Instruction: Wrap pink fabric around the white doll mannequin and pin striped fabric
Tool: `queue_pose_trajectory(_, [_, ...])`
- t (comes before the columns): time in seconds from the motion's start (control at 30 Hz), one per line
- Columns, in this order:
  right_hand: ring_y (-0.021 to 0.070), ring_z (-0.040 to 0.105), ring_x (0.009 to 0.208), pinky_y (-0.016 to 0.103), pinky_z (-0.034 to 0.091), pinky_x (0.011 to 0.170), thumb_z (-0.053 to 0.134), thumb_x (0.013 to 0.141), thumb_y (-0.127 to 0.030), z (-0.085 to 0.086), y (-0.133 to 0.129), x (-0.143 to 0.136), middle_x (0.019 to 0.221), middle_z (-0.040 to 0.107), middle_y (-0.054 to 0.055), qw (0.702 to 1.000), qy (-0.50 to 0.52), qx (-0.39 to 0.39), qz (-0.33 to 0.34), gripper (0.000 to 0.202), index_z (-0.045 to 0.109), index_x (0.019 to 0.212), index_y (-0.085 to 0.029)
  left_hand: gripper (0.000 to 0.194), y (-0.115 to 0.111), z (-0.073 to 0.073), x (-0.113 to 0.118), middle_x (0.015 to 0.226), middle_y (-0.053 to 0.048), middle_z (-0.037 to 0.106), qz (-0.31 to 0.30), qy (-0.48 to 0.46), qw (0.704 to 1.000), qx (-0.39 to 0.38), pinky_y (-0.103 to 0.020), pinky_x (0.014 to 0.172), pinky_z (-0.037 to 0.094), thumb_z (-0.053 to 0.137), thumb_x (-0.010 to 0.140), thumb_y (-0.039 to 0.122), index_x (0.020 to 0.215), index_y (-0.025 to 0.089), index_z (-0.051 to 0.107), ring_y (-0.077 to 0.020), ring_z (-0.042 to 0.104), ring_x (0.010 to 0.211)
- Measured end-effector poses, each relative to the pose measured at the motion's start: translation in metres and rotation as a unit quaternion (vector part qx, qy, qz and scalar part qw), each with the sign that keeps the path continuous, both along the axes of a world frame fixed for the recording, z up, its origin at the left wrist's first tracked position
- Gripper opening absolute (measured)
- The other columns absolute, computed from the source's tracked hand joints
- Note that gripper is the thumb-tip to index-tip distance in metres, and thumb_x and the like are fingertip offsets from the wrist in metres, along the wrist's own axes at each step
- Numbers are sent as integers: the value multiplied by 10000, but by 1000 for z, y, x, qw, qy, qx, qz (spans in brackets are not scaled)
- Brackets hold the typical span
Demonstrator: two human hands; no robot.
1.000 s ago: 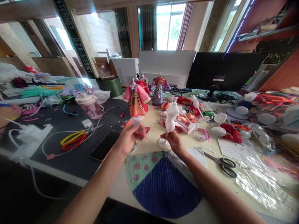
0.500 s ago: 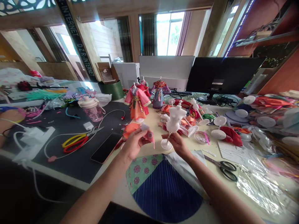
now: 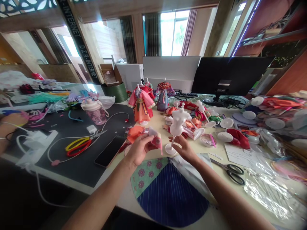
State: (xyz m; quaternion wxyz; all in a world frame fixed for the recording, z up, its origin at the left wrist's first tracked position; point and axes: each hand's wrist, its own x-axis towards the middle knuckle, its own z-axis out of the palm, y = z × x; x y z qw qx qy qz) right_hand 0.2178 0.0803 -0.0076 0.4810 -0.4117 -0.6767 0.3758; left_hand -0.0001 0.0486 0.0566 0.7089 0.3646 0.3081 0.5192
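Observation:
A small pink piece of doll clothing (image 3: pixel 157 141) is pinched between the thumb and fingers of my left hand (image 3: pixel 140 148). To its right a small white mannequin (image 3: pixel 177 123) stands on a pole with a round base (image 3: pixel 170 149), tilted slightly. My right hand (image 3: pixel 184 149) is beside that pole, its fingers apart; whether a fingertip still touches the pole is hard to see. Orange fabric (image 3: pixel 134 134) lies just behind my left hand. In front of both hands spreads a round cloth (image 3: pixel 174 195) with dark blue, green floral and pale sections.
Dressed mannequins (image 3: pixel 141 103) stand at the back before monitors (image 3: pixel 230 76). Scissors with black handles (image 3: pixel 233 172) lie right, red-and-yellow scissors (image 3: pixel 78 145) and a phone (image 3: pixel 110 150) left. A bottle (image 3: pixel 94 111) stands behind them. Another person's arm (image 3: pixel 11 127) shows at far left.
My right hand has loosened its fingers from the mannequin's pole. The mannequin leans slightly differently. My left hand has moved slightly right with the pink piece.

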Motion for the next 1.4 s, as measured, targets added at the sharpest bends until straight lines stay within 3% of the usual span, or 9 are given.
queue_pose_trajectory(0.2, [225,628,924,439,471,914,587,837,-323,28,-46,22,944,666,69,993,-10,38,-107,144,613,925,-213,154,-14,-3,10,795,-78,688,-71,8,997,-16,-317,726,538,621,805,231,896,118,675,-188,665,731])
queue_pose_trajectory(0.33, [226,593,1088,371,486,919,611,846,-424,52,-75,13,1144,644,63,994,56,-89,28,341,585,1140,-253,150,-23,-7,27,873,-100,693,-125,28,992,-20,-357,791,528,617,810,214,924,128,664,-212,671,808])
queue_pose_trajectory(0.4, [214,627,989,322,523,809,663,806,-442,58,-80,7,1043,666,53,984,80,-148,65,360,607,1099,-240,136,-27,-9,34,878,-93,691,-139,39,989,-17,-338,785,526,629,800,201,907,131,674,-199,666,803])
queue_pose_trajectory(0.53, [107,501,511,216,387,425,724,737,-477,56,-80,5,619,554,-25,971,115,-202,49,312,592,769,-196,108,-29,-11,37,900,-71,689,-157,55,986,-4,-310,773,529,652,742,142,838,145,701,-182,652,810])
queue_pose_trajectory(0.67, [69,395,451,194,288,389,745,713,-475,56,-82,11,549,472,-51,971,125,-199,36,362,526,663,-192,186,-27,-12,32,921,-92,691,-193,31,981,-9,-349,791,528,650,784,287,901,152,701,-217,644,867])
queue_pose_trajectory(0.83, [73,413,435,192,296,366,689,774,-479,57,-86,15,558,509,-39,977,67,-196,49,319,573,716,-188,568,-23,-15,30,938,-97,684,-217,30,976,-5,-352,795,508,598,773,636,1095,169,636,-220,653,864])
queue_pose_trajectory(0.93, [75,430,432,190,306,366,668,797,-469,55,-86,16,562,534,-31,978,54,-193,57,305,580,725,-186,535,-24,-14,35,933,-63,692,-193,89,977,-19,-268,732,487,777,702,435,1142,186,603,-159,658,778])
queue_pose_trajectory(1.07, [68,411,411,192,299,361,681,782,-469,52,-85,18,551,525,-39,975,62,-207,49,300,589,737,-187,364,-26,-10,42,760,-10,682,-124,154,980,-30,-224,651,466,822,631,179,956,157,661,-114,629,653])
queue_pose_trajectory(1.4, [75,408,463,209,304,421,757,700,-444,36,-75,30,547,504,-42,959,160,-234,18,310,590,714,-182,200,-14,-4,28,683,-39,675,-107,146,984,7,-236,648,457,779,709,296,700,121,684,-129,613,635])
